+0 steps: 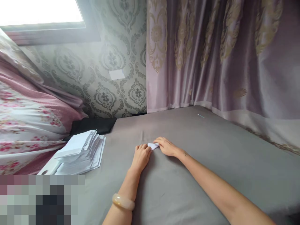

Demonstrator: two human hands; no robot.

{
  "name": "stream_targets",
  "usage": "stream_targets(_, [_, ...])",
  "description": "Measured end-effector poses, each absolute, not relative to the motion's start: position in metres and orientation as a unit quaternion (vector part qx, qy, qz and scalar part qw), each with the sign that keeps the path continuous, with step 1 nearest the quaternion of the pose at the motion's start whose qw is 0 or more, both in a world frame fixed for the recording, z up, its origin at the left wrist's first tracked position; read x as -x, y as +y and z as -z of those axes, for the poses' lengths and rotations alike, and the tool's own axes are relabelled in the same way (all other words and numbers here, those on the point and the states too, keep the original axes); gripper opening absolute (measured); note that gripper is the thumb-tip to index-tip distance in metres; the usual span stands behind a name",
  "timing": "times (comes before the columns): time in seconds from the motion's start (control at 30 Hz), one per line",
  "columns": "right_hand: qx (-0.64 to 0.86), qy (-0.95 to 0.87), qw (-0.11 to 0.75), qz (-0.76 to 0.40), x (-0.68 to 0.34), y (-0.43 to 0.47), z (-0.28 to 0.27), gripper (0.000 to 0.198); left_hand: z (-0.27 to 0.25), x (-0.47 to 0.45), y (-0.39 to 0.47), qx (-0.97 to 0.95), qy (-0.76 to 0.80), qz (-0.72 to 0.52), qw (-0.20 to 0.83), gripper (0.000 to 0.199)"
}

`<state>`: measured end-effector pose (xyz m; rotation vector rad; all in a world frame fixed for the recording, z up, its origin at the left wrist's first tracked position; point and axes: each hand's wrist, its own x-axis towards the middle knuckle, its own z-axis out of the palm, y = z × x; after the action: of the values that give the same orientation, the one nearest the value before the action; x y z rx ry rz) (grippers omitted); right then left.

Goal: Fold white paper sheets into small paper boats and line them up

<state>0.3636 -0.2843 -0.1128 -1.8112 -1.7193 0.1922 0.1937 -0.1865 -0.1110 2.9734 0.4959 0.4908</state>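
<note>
A small folded piece of white paper [153, 146] lies on the grey bed sheet [201, 156] near the middle of the view. My left hand [141, 155] rests knuckles up at its left end, fingers curled against it. From the right, my right hand [167, 146] lies flat with its fingertips pressing on the paper. Most of the paper is hidden under both hands. A pale bangle [123, 201] sits on my left wrist.
A fanned stack of white paper sheets [81, 153] lies on the sheet to the left. Behind it are a black cushion [93, 125] and a floral pink quilt [28, 125]. Purple curtains [222, 53] hang along the far and right sides.
</note>
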Motion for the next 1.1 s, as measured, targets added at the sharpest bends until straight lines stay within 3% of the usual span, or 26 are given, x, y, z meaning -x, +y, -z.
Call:
stream_targets(0.2, [0.690, -0.619, 0.365, -0.085, -0.359, -0.288, 0.111, 0.036, 0.112, -0.199, -0.188, -0.962, 0.173, -0.210, 0.034, 0.032])
stream_targets(0.33, [0.689, -0.574, 0.427, -0.116, -0.357, -0.286, 0.092, 0.017, 0.102, -0.194, -0.198, -0.884, 0.207, -0.327, 0.263, 0.027])
stream_targets(0.47, [0.621, -0.459, 0.591, -0.231, -0.345, -0.298, 0.072, 0.033, 0.083, -0.188, -0.217, -0.742, 0.223, -0.328, 0.541, 0.032])
stream_targets(0.6, [0.649, -0.440, 0.581, -0.218, -0.323, -0.318, 0.053, 0.029, 0.065, -0.188, -0.234, -0.637, 0.203, -0.297, 0.681, 0.036])
stream_targets(0.83, [0.730, -0.402, 0.553, -0.021, -0.291, -0.333, 0.044, 0.020, 0.059, -0.190, -0.249, -0.525, 0.261, -0.319, 0.745, 0.025])
stream_targets(1.1, [0.729, -0.441, 0.523, 0.022, -0.276, -0.331, 0.050, 0.003, 0.062, -0.192, -0.255, -0.518, 0.254, -0.358, 0.734, 0.025])
